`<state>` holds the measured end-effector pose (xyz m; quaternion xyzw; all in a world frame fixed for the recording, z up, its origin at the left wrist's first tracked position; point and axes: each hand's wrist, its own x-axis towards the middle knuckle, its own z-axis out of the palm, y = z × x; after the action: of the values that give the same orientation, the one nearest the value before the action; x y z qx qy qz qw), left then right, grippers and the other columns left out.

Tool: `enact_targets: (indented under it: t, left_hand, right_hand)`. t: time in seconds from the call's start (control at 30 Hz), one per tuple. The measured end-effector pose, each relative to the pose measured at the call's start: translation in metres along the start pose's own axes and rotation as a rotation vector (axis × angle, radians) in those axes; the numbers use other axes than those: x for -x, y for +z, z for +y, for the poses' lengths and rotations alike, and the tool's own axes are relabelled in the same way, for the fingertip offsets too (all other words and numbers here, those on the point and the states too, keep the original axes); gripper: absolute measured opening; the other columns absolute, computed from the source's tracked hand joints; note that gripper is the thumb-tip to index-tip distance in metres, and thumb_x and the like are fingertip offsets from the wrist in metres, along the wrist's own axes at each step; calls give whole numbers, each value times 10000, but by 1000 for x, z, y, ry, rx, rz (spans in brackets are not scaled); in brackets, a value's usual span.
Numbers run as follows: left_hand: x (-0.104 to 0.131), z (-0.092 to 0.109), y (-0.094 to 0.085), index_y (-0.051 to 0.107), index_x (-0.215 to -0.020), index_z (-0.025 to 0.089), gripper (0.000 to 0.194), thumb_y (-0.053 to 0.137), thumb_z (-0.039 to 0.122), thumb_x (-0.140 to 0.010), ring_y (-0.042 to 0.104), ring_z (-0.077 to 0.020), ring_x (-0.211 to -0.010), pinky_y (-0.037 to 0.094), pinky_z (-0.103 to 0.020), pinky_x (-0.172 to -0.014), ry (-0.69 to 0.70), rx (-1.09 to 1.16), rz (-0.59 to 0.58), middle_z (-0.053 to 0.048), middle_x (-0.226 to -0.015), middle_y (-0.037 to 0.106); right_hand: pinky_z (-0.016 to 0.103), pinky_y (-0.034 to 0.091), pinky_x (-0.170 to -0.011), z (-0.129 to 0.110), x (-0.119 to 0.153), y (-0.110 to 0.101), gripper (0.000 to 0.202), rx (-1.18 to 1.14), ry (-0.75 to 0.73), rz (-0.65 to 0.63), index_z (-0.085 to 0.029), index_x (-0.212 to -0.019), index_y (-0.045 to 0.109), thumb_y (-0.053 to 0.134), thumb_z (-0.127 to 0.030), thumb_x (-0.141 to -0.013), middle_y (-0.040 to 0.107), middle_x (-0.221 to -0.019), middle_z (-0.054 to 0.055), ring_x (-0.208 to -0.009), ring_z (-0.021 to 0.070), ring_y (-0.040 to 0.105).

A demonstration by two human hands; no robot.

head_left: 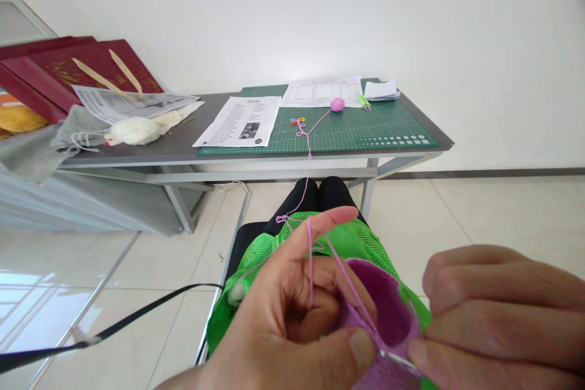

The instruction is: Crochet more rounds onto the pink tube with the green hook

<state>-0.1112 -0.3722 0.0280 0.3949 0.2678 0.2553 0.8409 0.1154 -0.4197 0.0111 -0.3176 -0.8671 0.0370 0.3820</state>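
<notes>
A cup-shaped pink-purple crochet piece (388, 301) is held low in front of me, its hollow facing up. My left hand (297, 311) pinches its edge between thumb and fingers. The left index finger is stretched out, with pink yarn (311, 256) looped over it and running down to the edge. In my right hand (498, 317) is a thin silver crochet hook (398, 358), its tip at the edge beside my left thumb. Much of the lower crochet piece is hidden by my hands.
On the table, a green cutting mat (388, 125) bears a pink yarn ball (337, 104), colored stitch markers (298, 121), green snips (364, 102) and a printed sheet (242, 122). White yarn (136, 131) and dark red bags (82, 73) are at left. Yarn trails from table to lap.
</notes>
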Motion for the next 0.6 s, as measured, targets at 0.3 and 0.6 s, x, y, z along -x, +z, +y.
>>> enact_targets:
  t: [0.3, 0.6]
  left_hand:
    - [2, -2, -5, 621, -1446, 370, 641, 869, 259, -866, 221, -42, -517, 197, -237, -529, -29, 30, -17, 36, -813, 630]
    - [-7, -9, -16, 570, -1468, 378, 617, 808, 208, -925, 240, -19, -480, 222, -198, -480, -5, 45, -184, 37, -882, 647]
  right_hand:
    - [282, 512, -479, -23, -38, 15, 557, 345, 69, 407, -209, -578, 581, 434, -267, -1112, 600, -459, -36, -399, 93, 525]
    - [279, 548, -612, -18, -29, 15, 434, 225, 83, 316, -201, -653, 591, 614, -350, -1060, 599, -531, -45, -491, 93, 558]
